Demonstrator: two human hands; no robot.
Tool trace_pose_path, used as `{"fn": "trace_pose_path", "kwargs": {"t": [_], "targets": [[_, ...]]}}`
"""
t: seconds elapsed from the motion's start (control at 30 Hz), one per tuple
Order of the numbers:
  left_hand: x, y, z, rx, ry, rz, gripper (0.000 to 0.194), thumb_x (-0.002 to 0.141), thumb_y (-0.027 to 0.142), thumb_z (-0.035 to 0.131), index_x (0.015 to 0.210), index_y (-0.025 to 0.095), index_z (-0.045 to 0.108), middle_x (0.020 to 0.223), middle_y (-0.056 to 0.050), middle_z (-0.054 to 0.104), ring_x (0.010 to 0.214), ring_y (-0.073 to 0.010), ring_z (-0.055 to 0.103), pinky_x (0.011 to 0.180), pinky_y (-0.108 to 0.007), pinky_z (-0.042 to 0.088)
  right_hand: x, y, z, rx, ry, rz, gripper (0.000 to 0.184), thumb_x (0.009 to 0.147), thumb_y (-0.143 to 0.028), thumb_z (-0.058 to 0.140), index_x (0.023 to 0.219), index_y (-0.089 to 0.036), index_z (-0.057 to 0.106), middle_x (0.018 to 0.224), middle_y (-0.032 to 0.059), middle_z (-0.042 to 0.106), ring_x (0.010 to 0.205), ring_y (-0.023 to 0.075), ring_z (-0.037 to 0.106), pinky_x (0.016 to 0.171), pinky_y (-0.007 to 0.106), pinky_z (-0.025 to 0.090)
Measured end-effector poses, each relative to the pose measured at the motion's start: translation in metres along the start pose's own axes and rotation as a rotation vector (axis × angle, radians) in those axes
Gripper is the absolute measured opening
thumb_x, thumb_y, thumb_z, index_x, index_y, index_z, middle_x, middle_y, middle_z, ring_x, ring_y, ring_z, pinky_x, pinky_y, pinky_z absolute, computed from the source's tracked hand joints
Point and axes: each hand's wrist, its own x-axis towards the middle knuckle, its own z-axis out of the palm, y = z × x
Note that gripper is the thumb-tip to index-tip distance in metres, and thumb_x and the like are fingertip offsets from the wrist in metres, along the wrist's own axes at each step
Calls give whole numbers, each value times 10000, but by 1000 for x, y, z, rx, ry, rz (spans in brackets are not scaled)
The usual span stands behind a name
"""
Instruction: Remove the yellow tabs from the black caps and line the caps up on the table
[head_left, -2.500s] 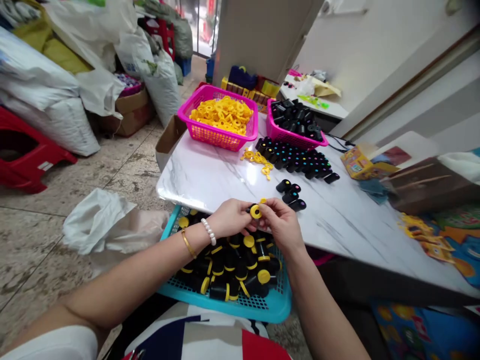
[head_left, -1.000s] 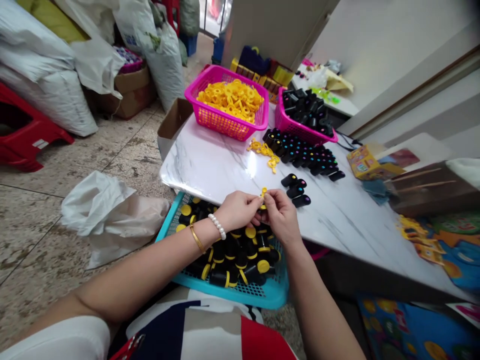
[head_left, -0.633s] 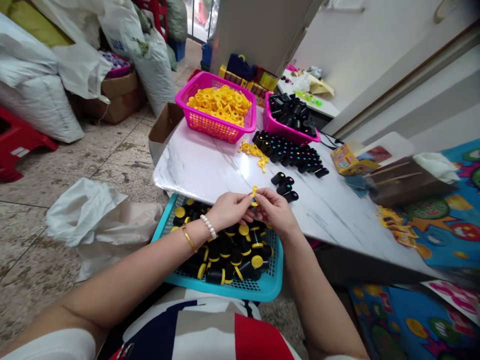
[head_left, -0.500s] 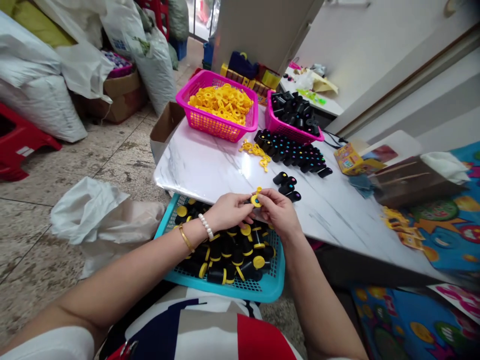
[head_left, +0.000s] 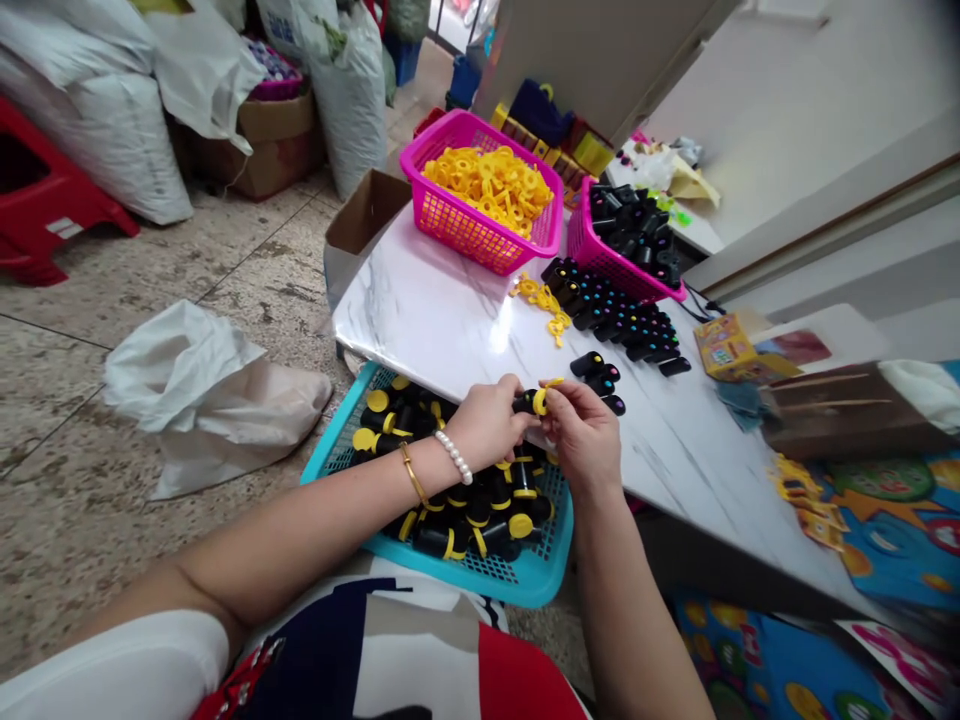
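Over the front edge of the table, my left hand point(head_left: 489, 424) is closed around a small black cylinder point(head_left: 523, 403). Its right end bears a yellow ring cap point(head_left: 540, 402) with a flap sticking up. The fingertips of my right hand point(head_left: 586, 436) pinch this cap, partly hiding it. Below both hands, a turquoise basket point(head_left: 553, 572) holds many black cylinders with yellow caps point(head_left: 495, 490). Just beyond my right hand, several uncapped black cylinders point(head_left: 600, 372) lie on the table, coloured dots on their ends.
On the white marbled table point(head_left: 420, 300) are a pink basket point(head_left: 465, 232) of yellow caps, another pink basket point(head_left: 581, 235) of black cylinders, rows of black cylinders point(head_left: 622, 315) and loose yellow caps point(head_left: 544, 300). A white sack point(head_left: 217, 410) lies on the floor at left.
The held black cylinder has turned, so its yellow ring cap faces right instead of towards me. Both hands are still together on it. The view has shifted, moving the table rightward.
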Motion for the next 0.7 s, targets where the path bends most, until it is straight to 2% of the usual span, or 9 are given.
{"fn": "trace_pose_path", "kwargs": {"t": [0.17,0.33,0.5,0.57,0.7], "targets": [[0,-2,1,15,12,37,267,819,262,580,1057,177,495,564,38,606,365,-106,555,401,-182,427,3,-3,2,24,-61,97,157,747,-317,703,821,-184,666,598,-40,562,424,48,423,386,156,334],[0,0,-1,92,21,58,218,822,238,554,1028,174,524,565,31,612,390,-118,565,480,-221,470,2,-7,3,-49,-31,59,160,740,-311,709,819,-180,665,668,-30,583,445,40,429,396,154,339],[-4,3,-5,137,49,100,238,786,189,577,1019,154,542,514,32,591,501,-152,625,612,-263,509,0,-7,6,-108,-57,49,185,767,-349,678,843,-187,629,591,-52,532,418,49,415,391,164,361],[-5,3,-7,52,-15,67,274,817,236,556,1076,151,521,522,28,601,482,-150,622,576,-261,508,-1,-7,7,-126,-75,45,194,786,-371,657,850,-194,612,585,-54,529,399,53,417,378,172,358],[-2,6,-10,-236,-165,-114,425,884,492,458,1136,151,467,675,-34,670,427,-148,612,415,-237,460,-5,-11,6,-251,-114,46,244,837,-439,580,817,-196,594,465,-65,479,327,76,411,315,181,294]]}}
